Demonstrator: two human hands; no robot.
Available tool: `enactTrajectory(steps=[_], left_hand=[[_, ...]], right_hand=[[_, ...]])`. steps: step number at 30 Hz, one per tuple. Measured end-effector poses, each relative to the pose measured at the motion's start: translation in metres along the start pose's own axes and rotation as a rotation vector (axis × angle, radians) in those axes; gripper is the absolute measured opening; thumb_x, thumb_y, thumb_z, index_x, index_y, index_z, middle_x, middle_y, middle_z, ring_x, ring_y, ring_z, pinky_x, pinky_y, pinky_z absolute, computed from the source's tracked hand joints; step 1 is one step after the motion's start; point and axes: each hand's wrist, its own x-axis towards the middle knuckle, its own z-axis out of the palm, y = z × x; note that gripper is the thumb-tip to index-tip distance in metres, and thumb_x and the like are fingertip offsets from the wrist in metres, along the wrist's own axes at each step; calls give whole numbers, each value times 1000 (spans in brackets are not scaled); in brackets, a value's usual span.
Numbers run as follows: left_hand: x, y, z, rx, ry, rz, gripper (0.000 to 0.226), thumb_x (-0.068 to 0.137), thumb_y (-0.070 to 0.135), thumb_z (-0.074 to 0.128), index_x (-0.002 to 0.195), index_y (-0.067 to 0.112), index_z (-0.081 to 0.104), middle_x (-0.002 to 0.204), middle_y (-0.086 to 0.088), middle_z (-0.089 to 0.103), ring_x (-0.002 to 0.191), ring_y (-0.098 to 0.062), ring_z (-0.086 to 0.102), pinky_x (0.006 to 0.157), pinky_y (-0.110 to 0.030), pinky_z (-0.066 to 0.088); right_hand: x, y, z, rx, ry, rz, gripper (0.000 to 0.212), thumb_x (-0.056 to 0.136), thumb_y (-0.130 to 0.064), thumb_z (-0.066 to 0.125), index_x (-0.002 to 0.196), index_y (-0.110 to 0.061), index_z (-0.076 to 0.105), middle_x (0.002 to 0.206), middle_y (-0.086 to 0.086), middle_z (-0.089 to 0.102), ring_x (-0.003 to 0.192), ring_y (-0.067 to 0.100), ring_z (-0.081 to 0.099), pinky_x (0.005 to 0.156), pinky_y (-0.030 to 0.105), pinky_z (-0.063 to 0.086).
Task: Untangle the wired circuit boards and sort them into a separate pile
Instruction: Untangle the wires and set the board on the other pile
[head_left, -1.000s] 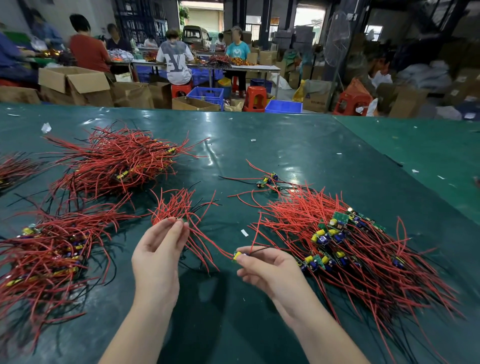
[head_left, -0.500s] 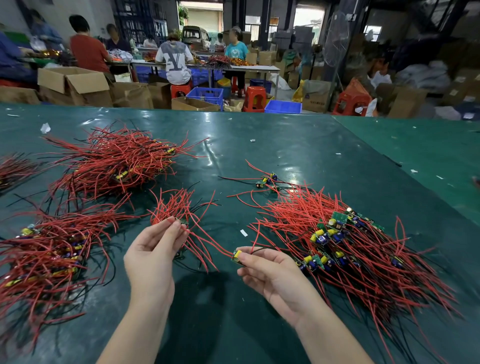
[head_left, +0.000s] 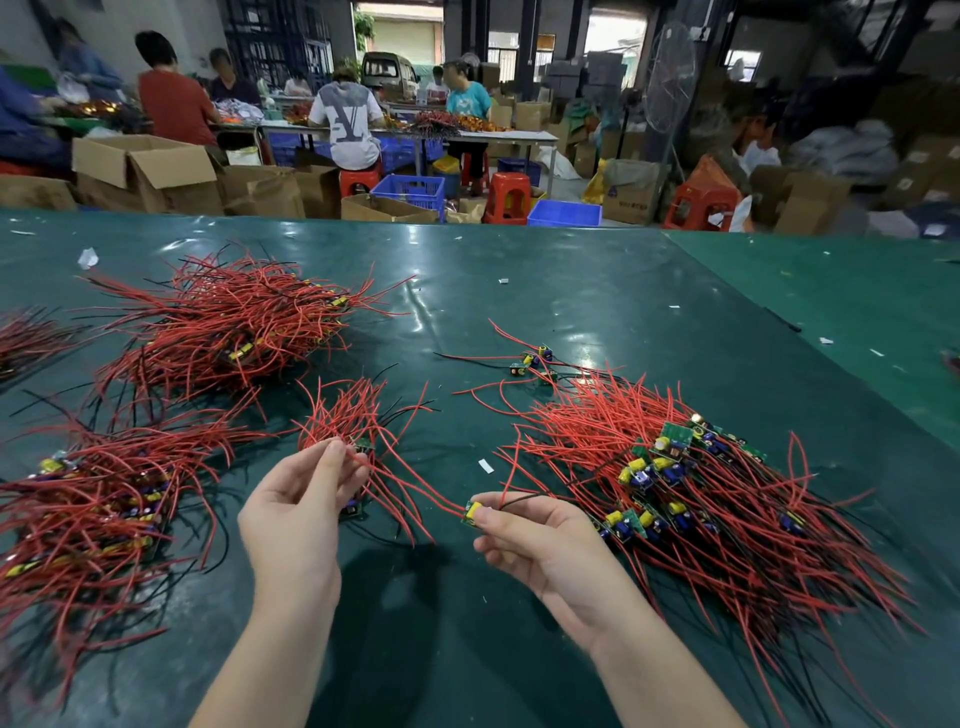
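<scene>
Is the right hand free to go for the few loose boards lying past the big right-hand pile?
Probably not yet. The right hand pinches a small board whose red wire runs to the bundle at the left hand. Otherwise nothing blocks the loose boards.

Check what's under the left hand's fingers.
The left hand pinches red wires of the small bundle. Under its fingers two small circuit boards peek out, one green, one lower. Anything more beneath is hidden by the hand.
</scene>
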Motion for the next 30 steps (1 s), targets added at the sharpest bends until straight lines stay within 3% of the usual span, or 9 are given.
enactTrajectory(steps=[4,10,14,23,30], left_hand=[[-2,-2,1,44,-7,65,10,92,2,60,88,9,67,73,0,72,70,-9,69,67,-19,56],[-13,-5,13,-86,-140,-131,22,92,4,58,112,12,61,84,-4,74,77,-14,71,70,-19,56],[-18,-5,15,-103,-210,-213,28,91,3,59,116,15,58,88,-5,75,79,-13,72,70,-18,55],[-26,-11,16,-4,-325,-286,9,83,3,65,92,4,67,82,-8,74,76,-13,71,65,-19,55],[-30,-10,16,12,-391,-353,25,69,15,70,89,1,68,80,-11,73,72,-17,71,65,-22,57]], right_hand=[[0,0,0,-6,2,-7,11,68,-10,80,79,-10,77,77,7,69,64,14,66,61,19,52],[1,3,1,-63,75,-91,10,76,0,74,80,-8,76,74,6,70,65,15,66,62,20,52],[1,5,4,-137,108,-162,14,77,4,73,82,-8,74,70,4,71,62,14,66,60,19,52],[3,10,6,-184,154,-337,19,76,6,74,86,-10,75,74,6,72,66,14,65,66,22,53],[2,13,6,-256,186,-440,22,75,5,76,88,-14,76,77,4,74,71,9,67,69,18,51]])
